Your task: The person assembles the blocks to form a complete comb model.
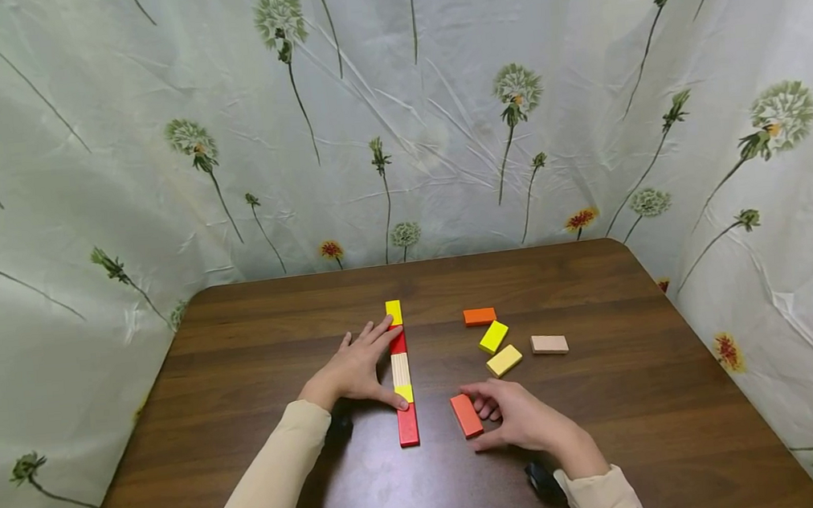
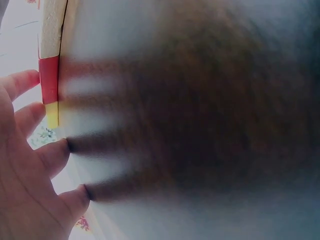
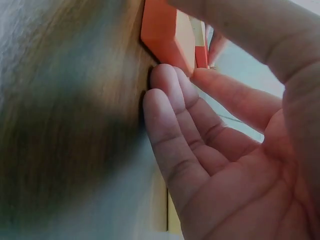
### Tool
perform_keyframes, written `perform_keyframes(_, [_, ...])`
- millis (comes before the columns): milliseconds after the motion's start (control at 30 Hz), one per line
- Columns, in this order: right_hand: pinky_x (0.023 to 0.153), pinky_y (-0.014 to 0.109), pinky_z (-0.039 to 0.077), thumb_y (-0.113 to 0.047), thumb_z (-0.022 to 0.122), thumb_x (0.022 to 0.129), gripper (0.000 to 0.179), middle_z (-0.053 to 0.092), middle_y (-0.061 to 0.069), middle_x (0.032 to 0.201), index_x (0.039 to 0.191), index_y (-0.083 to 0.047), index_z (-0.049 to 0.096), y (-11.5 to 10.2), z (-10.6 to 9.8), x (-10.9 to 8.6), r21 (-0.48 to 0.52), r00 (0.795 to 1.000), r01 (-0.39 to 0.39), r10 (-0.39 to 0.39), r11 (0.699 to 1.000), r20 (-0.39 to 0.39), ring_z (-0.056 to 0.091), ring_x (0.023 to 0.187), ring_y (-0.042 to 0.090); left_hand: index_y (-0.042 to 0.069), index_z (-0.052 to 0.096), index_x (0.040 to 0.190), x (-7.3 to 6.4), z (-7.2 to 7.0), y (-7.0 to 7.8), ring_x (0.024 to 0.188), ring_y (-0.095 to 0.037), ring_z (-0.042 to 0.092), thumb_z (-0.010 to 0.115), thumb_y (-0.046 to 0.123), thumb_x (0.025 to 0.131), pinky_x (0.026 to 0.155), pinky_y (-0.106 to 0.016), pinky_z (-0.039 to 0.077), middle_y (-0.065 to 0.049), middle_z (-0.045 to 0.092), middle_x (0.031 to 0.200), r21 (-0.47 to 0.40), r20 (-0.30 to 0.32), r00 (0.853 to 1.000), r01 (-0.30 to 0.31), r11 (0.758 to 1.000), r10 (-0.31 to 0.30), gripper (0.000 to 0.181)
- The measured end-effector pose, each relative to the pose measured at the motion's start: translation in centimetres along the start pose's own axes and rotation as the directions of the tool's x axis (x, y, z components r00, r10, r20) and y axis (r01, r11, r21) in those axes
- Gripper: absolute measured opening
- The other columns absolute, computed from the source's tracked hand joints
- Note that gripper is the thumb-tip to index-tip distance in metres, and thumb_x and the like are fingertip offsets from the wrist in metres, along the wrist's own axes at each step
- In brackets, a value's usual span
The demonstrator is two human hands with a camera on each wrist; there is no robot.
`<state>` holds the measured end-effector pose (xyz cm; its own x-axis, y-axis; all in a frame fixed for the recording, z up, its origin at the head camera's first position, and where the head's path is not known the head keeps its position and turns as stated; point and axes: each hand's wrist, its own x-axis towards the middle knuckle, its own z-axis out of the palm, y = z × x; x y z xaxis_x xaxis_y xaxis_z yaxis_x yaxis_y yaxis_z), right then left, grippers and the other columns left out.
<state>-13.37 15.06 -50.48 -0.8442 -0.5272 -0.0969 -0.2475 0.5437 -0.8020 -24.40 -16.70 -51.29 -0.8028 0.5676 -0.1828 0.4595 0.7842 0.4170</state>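
Observation:
A straight row of wooden blocks runs away from me on the table: a red block (image 1: 408,426) nearest, then yellow, plain wood (image 1: 400,370), red and a yellow block (image 1: 393,312) at the far end. My left hand (image 1: 355,371) lies along the row's left side with fingers spread, thumb and fingertips touching the blocks. To the right of the row, my right hand (image 1: 526,417) pinches an orange-red block (image 1: 467,416) by its two ends between thumb and index finger. The other fingers of that hand are bent beside the block in the right wrist view.
Loose blocks lie beyond the right hand: an orange block (image 1: 480,317), a bright yellow block (image 1: 494,337), a pale yellow block (image 1: 504,361) and a pinkish wood block (image 1: 549,345). A flower-patterned curtain (image 1: 424,123) hangs behind the brown table (image 1: 240,341).

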Motion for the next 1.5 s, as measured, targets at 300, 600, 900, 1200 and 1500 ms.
perform_keyframes(300, [0.083,0.023,0.057,-0.007,0.094,0.08,0.062,0.066,-0.001,0.1,0.135,0.005,0.067,0.7,0.3,-0.2,-0.013,0.999,0.016,-0.016,1.0,-0.032,0.062,0.09,0.005,0.024,0.028,0.172,0.0,0.0,0.0,0.168,-0.042,0.014,0.089,0.078,0.066,0.129,-0.077,0.011,-0.002,0.013,0.183,0.008,0.0,1.0,0.0,1.0,0.0,0.134])
perform_keyframes(600, [0.08,0.021,0.058,-0.007,0.095,0.078,0.056,0.067,-0.002,0.098,0.128,0.004,0.071,0.8,0.9,-0.3,-0.034,0.994,0.034,-0.037,0.999,-0.101,0.062,0.087,0.002,0.024,0.027,0.172,-0.1,-0.1,0.1,0.168,-0.042,0.014,0.089,0.078,0.066,0.128,-0.077,0.012,-0.003,0.013,0.183,0.012,-0.008,1.0,-0.004,1.0,0.004,0.134])
perform_keyframes(900, [0.081,0.022,0.059,-0.013,0.096,0.079,0.056,0.07,-0.002,0.1,0.128,0.003,0.072,0.9,1.1,-0.6,-0.033,0.992,0.039,-0.043,0.999,-0.117,0.064,0.087,0.004,0.024,0.027,0.172,-0.1,0.0,0.0,0.168,-0.042,0.015,0.089,0.078,0.066,0.128,-0.077,0.012,-0.003,0.014,0.183,0.01,-0.016,1.0,-0.011,1.0,0.011,0.134])
perform_keyframes(1200, [0.084,0.023,0.06,-0.021,0.095,0.083,0.06,0.07,-0.004,0.104,0.133,0.0,0.071,0.0,1.8,-0.9,0.008,0.995,0.049,-0.048,0.999,-0.086,0.066,0.091,0.005,0.025,0.027,0.172,-0.1,0.1,0.0,0.168,-0.042,0.014,0.089,0.077,0.066,0.129,-0.076,0.011,-0.002,0.014,0.183,0.002,-0.015,1.0,0.0,1.0,0.0,0.134])
perform_keyframes(1500, [0.083,0.022,0.06,-0.022,0.095,0.084,0.057,0.07,-0.004,0.103,0.133,-0.002,0.072,-1.2,3.6,-1.1,0.042,0.995,0.078,-0.075,0.996,-0.071,0.065,0.09,0.003,0.022,0.028,0.172,-0.2,0.1,0.0,0.168,-0.044,0.016,0.09,0.076,0.067,0.127,-0.078,0.011,-0.005,0.017,0.182,-0.006,-0.031,0.999,-0.013,1.0,0.012,0.133])
